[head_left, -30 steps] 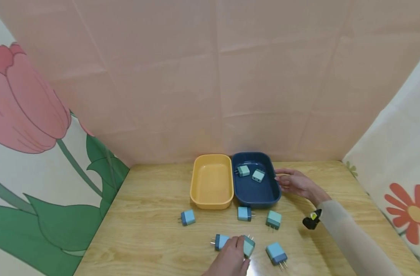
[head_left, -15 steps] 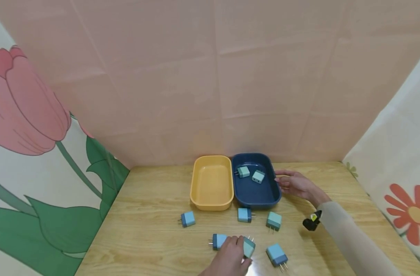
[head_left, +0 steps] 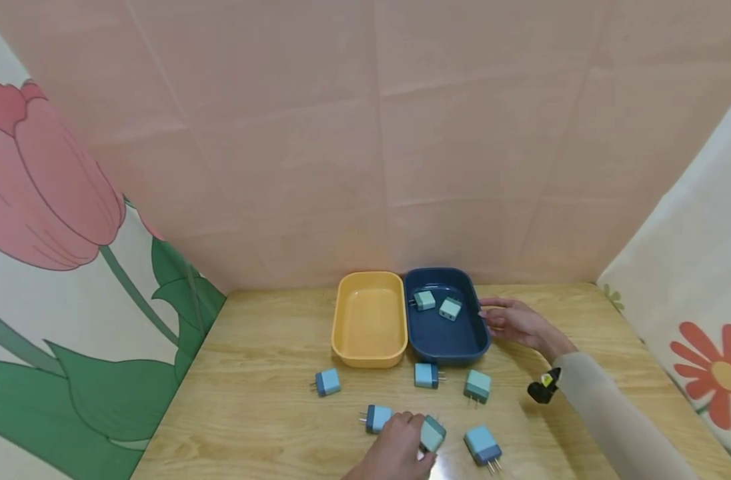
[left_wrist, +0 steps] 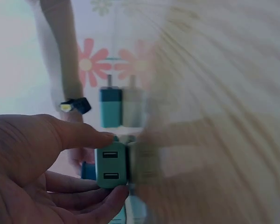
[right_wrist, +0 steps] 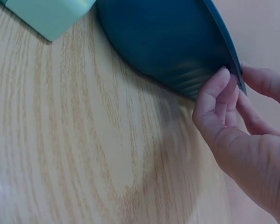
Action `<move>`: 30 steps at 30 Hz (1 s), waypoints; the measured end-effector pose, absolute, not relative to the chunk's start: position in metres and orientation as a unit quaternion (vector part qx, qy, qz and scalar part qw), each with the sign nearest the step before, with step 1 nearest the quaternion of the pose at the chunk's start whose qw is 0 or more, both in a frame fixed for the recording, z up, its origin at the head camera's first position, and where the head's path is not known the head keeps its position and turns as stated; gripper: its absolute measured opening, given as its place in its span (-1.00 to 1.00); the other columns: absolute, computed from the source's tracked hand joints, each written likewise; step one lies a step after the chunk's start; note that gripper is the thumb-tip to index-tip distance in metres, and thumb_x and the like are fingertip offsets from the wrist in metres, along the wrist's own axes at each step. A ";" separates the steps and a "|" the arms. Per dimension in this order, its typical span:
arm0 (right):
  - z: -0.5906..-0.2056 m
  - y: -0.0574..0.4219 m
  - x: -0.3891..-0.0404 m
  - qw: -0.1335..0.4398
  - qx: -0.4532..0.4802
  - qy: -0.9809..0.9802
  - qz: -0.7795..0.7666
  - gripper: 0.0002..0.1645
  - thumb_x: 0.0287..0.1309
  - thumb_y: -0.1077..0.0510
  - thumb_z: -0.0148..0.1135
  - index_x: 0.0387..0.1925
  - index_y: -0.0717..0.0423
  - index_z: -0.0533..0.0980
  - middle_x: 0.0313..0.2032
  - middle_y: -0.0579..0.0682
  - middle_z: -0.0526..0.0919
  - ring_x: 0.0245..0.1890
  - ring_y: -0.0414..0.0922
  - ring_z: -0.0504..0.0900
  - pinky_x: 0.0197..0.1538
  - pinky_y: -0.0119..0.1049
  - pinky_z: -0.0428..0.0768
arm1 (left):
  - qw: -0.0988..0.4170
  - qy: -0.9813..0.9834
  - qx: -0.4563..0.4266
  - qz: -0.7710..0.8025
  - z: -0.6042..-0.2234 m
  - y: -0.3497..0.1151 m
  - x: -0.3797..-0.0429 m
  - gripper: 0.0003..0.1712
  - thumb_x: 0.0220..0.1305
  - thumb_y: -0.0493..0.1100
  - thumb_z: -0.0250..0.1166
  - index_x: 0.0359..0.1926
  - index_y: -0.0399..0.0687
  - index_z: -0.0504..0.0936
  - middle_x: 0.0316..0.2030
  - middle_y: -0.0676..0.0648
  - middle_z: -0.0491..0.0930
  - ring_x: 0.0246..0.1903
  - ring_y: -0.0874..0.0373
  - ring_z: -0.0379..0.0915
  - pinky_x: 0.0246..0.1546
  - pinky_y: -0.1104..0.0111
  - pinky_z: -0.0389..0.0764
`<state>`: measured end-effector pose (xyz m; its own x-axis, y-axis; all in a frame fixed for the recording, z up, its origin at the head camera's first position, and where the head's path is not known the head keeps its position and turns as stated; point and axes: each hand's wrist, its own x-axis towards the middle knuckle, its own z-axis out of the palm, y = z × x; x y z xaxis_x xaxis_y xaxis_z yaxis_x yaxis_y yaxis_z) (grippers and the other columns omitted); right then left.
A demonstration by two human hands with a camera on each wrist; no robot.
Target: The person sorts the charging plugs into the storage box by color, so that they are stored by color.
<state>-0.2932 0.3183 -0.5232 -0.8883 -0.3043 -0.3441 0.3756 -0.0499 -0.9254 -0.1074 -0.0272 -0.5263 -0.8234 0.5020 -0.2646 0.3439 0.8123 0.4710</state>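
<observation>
My left hand is low in the middle of the head view, pinching a green two-tone USB wall charger between thumb and fingers. Its two USB ports face the left wrist camera. Close to that hand lies a blue charger, prongs pointing left. At the right side of the dark blue tray, my right hand holds the rim with bent fingers, seen closer in the right wrist view. Inside that tray are two green chargers, one on the left and one nearer the middle.
A yellow tray stands against the blue one's left side. Other chargers lie on the wooden table: blue ones at left, before the blue tray and at right, plus a green one. A pink sheet hangs behind.
The green charger at my left fingers has turned slightly and its prongs show less. The blue charger beside that hand has slid a little left. My right hand stays at the tray.
</observation>
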 end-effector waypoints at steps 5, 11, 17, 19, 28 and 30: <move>-0.524 0.319 -0.293 0.234 0.029 0.648 -0.725 -0.33 0.56 0.22 0.11 0.56 0.26 0.18 -0.12 -0.12 0.80 -0.16 -0.22 0.71 -0.02 -0.29 0.71 | 0.167 0.932 0.255 0.198 -0.527 -0.028 -0.105 -0.57 0.29 0.11 0.48 0.04 -0.03 0.72 -0.21 0.07 0.69 -0.18 0.32 0.55 -0.12 0.42 0.59; -0.524 0.319 -0.293 0.235 0.027 0.653 -0.720 -0.30 0.56 0.19 0.12 0.57 0.25 0.16 -0.10 -0.13 0.80 -0.14 -0.23 0.71 0.00 -0.29 0.71 | 0.176 0.927 0.253 0.213 -0.523 -0.027 -0.106 -0.59 0.27 0.09 0.51 0.05 0.02 0.75 -0.17 0.11 0.71 -0.16 0.35 0.55 -0.10 0.42 0.61; -0.523 0.319 -0.293 0.235 0.033 0.653 -0.719 -0.28 0.56 0.20 0.13 0.59 0.25 0.13 -0.08 -0.11 0.79 -0.13 -0.21 0.70 0.00 -0.29 0.72 | 0.200 0.901 0.230 0.309 -0.522 -0.031 -0.109 -0.60 0.23 -0.05 0.54 0.06 -0.04 0.76 -0.18 0.11 0.72 -0.19 0.42 0.55 -0.15 0.46 0.62; -0.523 0.319 -0.293 0.234 0.034 0.654 -0.719 -0.28 0.56 0.20 0.13 0.59 0.25 0.13 -0.09 -0.11 0.79 -0.13 -0.21 0.70 0.00 -0.29 0.72 | 0.189 0.896 0.236 0.324 -0.524 -0.034 -0.111 -0.58 0.21 -0.05 0.55 0.06 -0.07 0.76 -0.18 0.09 0.73 -0.18 0.42 0.55 -0.15 0.47 0.61; -0.524 0.319 -0.293 0.233 0.028 0.660 -0.714 -0.28 0.56 0.19 0.13 0.58 0.25 0.14 -0.08 -0.12 0.78 -0.13 -0.22 0.69 0.01 -0.31 0.71 | 0.194 0.868 0.183 0.420 -0.528 -0.037 -0.116 -0.56 0.13 -0.15 0.61 0.06 -0.07 0.77 -0.13 0.06 0.74 -0.23 0.47 0.55 -0.24 0.54 0.62; -0.524 0.318 -0.294 0.231 0.028 0.663 -0.711 -0.29 0.57 0.19 0.12 0.59 0.25 0.14 -0.07 -0.11 0.77 -0.13 -0.21 0.69 0.01 -0.31 0.71 | 0.195 0.865 0.174 0.428 -0.528 -0.036 -0.117 -0.55 0.12 -0.16 0.62 0.06 -0.08 0.77 -0.10 0.04 0.75 -0.22 0.45 0.59 -0.22 0.55 0.65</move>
<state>-0.2935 0.3184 -0.5244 -0.8915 -0.2913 -0.3469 0.3664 -0.0137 -0.9303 -0.1170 -0.0365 -0.5282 -0.8628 0.4690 -0.1888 0.1341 0.5723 0.8090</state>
